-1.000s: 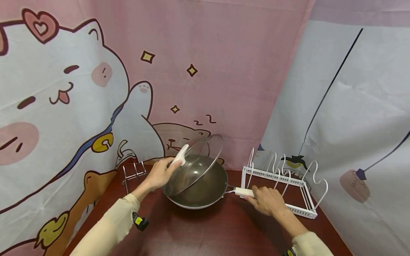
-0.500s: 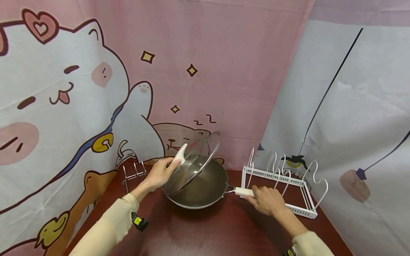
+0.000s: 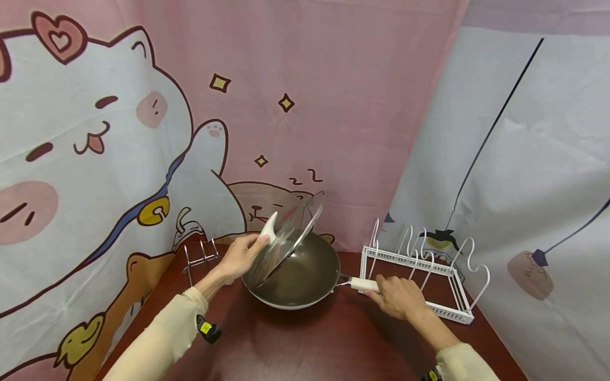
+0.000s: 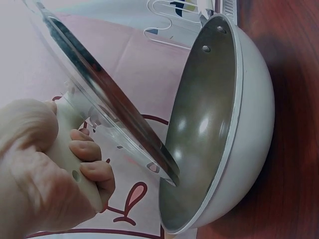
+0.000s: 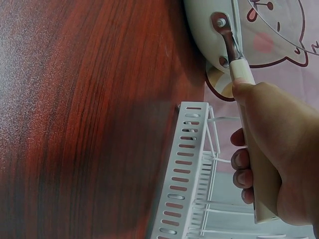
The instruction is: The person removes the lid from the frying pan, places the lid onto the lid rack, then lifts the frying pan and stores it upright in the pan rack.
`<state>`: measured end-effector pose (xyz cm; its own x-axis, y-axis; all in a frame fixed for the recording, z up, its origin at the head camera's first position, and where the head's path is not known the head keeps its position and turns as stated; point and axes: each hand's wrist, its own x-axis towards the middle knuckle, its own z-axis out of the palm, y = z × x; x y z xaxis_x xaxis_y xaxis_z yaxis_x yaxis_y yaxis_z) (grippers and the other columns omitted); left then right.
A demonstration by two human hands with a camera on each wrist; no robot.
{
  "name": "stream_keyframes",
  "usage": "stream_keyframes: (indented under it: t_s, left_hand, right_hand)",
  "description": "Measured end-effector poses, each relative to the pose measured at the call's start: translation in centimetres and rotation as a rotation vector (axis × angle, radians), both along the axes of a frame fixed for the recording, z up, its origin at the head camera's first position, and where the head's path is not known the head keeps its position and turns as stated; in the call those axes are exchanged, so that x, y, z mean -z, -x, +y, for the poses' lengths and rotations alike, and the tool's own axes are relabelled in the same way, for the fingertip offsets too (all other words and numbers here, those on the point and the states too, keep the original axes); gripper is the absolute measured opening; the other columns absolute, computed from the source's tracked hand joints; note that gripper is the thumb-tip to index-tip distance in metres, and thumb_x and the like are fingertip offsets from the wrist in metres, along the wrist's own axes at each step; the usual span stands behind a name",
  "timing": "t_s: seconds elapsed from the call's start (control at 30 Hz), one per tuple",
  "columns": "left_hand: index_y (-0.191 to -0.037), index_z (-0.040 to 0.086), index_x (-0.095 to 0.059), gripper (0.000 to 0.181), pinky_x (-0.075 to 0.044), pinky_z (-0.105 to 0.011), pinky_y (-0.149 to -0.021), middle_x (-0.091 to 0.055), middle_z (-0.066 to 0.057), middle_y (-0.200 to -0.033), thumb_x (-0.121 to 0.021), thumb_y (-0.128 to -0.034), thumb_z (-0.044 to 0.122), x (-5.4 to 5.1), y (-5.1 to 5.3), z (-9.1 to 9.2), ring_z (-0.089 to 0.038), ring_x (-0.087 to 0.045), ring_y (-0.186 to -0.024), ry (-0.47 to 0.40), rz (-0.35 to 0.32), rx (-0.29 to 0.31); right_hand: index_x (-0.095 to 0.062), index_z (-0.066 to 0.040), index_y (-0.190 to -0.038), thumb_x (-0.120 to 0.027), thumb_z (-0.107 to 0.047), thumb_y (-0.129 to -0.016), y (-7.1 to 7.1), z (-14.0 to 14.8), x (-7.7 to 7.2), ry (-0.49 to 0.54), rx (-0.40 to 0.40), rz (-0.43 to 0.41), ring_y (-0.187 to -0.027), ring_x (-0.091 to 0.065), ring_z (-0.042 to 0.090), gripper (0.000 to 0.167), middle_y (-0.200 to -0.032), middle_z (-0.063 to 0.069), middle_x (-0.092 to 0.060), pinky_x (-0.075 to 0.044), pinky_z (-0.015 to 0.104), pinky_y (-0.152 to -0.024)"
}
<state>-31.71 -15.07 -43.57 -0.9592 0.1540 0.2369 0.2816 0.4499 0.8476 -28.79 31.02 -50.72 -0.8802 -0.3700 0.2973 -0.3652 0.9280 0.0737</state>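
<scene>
A wok (image 3: 305, 275) with a grey inside and white outside stands on the table. My right hand (image 3: 399, 297) grips its cream handle (image 3: 364, 285); in the right wrist view the fingers of that hand (image 5: 271, 149) wrap round the handle (image 5: 259, 184). My left hand (image 3: 240, 257) holds the cream knob (image 3: 269, 228) of a glass lid (image 3: 296, 241), tilted steeply over the wok's left part. In the left wrist view, fingers of the left hand (image 4: 45, 169) curl round the knob (image 4: 75, 164), and the lid's lower rim overlaps the wok (image 4: 249, 129).
A white wire rack (image 3: 445, 315) stands right of the wok, behind my right hand. At the left back is a small metal rack (image 3: 201, 260). Printed curtains (image 3: 352, 132) hang behind the dark red table (image 3: 305, 349).
The lid has turned to a steeper, more edge-on tilt, its upper rim shifting slightly left and up. Both hands keep their grips, and the wok stays in place.
</scene>
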Motion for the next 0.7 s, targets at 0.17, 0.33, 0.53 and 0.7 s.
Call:
stream_keyframes:
  t_s: [0.17,0.33,0.53,0.7]
  left_hand:
    - [-0.136,0.002,-0.076,0.048,-0.058,-0.032,-0.085,-0.079,-0.015,-0.118,-0.058,-0.1187,0.042,0.07,-0.03,0.02,-0.019,-0.069,-0.100,-0.035,-0.014,0.009]
    - [-0.129,0.001,-0.076,0.045,-0.047,-0.027,-0.069,-0.061,-0.006,-0.089,-0.057,-0.1195,0.040,0.00,-0.09,0.04,-0.015,-0.055,-0.081,-0.105,-0.051,0.043]
    - [-0.117,-0.001,-0.072,0.045,-0.035,-0.024,-0.060,-0.048,0.002,-0.078,-0.056,-0.1200,0.041,-0.23,-0.16,0.03,-0.010,-0.044,-0.069,-0.161,-0.081,0.065]
    - [-0.112,-0.003,-0.068,0.047,-0.032,-0.022,-0.055,-0.047,0.003,-0.078,-0.054,-0.1203,0.042,-0.38,-0.24,0.06,-0.010,-0.040,-0.066,-0.204,-0.126,0.077]
  right_hand:
    - [-0.057,-0.017,-0.089,-0.077,-0.058,-0.102,0.05,0.06,-0.12,-0.001,0.000,0.000,-0.055,-0.062,0.029,0.048,-0.068,0.001,-0.064,-0.050,0.049,-0.050]
    - [-0.058,-0.016,-0.089,-0.077,-0.058,-0.102,0.11,0.09,-0.13,-0.003,0.005,-0.004,-0.054,-0.062,0.029,0.048,-0.069,0.002,-0.065,-0.050,0.049,-0.049]
    - [-0.057,-0.017,-0.089,-0.077,-0.059,-0.102,0.14,0.06,-0.05,0.001,0.007,-0.003,-0.054,-0.061,0.029,0.048,-0.068,0.001,-0.064,-0.050,0.049,-0.049]
    - [-0.057,-0.017,-0.089,-0.078,-0.058,-0.102,0.11,0.04,-0.01,0.000,0.007,-0.005,-0.055,-0.062,0.030,0.048,-0.069,0.001,-0.065,-0.050,0.050,-0.050]
